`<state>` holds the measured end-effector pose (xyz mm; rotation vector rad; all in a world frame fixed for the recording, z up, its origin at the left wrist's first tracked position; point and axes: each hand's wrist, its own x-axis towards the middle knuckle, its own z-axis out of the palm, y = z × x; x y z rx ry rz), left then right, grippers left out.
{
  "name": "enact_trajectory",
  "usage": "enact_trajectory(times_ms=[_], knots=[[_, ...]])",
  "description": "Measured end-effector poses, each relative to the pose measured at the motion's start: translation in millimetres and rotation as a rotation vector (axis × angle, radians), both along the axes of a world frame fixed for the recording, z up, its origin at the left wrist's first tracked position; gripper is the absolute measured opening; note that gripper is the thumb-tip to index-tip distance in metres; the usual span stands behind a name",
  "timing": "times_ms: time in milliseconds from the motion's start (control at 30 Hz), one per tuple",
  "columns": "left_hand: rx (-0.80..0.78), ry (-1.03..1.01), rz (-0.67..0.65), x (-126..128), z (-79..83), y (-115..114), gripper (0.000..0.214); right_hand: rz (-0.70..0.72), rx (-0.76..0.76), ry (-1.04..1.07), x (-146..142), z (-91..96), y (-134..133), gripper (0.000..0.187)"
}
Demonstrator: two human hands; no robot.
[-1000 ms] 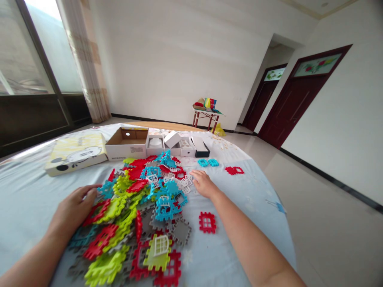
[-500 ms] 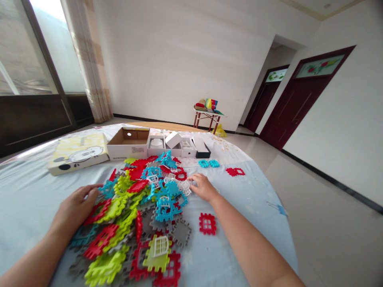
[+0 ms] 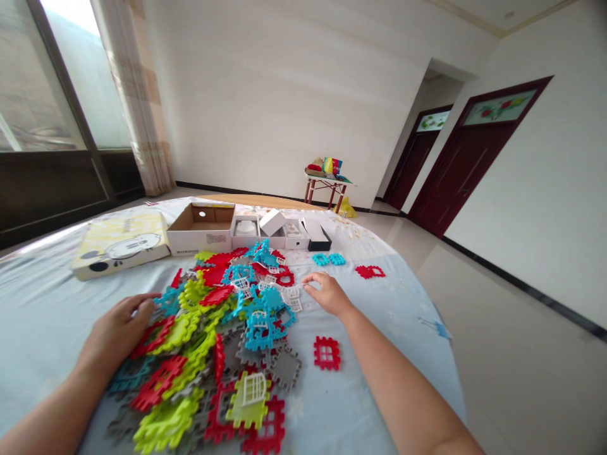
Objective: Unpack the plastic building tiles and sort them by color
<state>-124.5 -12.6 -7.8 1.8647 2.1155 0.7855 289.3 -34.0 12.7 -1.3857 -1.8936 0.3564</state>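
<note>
White window-lattice pieces (image 3: 293,297) lie at the two o'clock edge of a pile of interlocking plastic panels (image 3: 203,341). The right hand (image 3: 327,292) is just beside them, thumb and fingers drawn together; whether it pinches one cannot be told. Between nine and ten o'clock, the left hand (image 3: 124,319) rests loosely curled at the pile, any grip hidden. A red window panel (image 3: 327,354) lies apart at three o'clock, an open cardboard box (image 3: 202,240) at twelve, on the cloth-covered counter (image 3: 393,354).

Left hand (image 3: 118,327) lay back up at left edge of pile (image 3: 231,349), fingers bent; right hand (image 3: 329,294) was right of pile, thumb near forefinger, forearms (image 3: 393,373) bare.
</note>
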Motion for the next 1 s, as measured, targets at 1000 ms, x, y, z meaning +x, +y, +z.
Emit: enact_trajectory(times_ms=[1000], knots=[[0.391,0.279,-0.465,96,82.8,-46,0.034,-0.404,-0.161,0.127,95,-49.6,-16,0.025]])
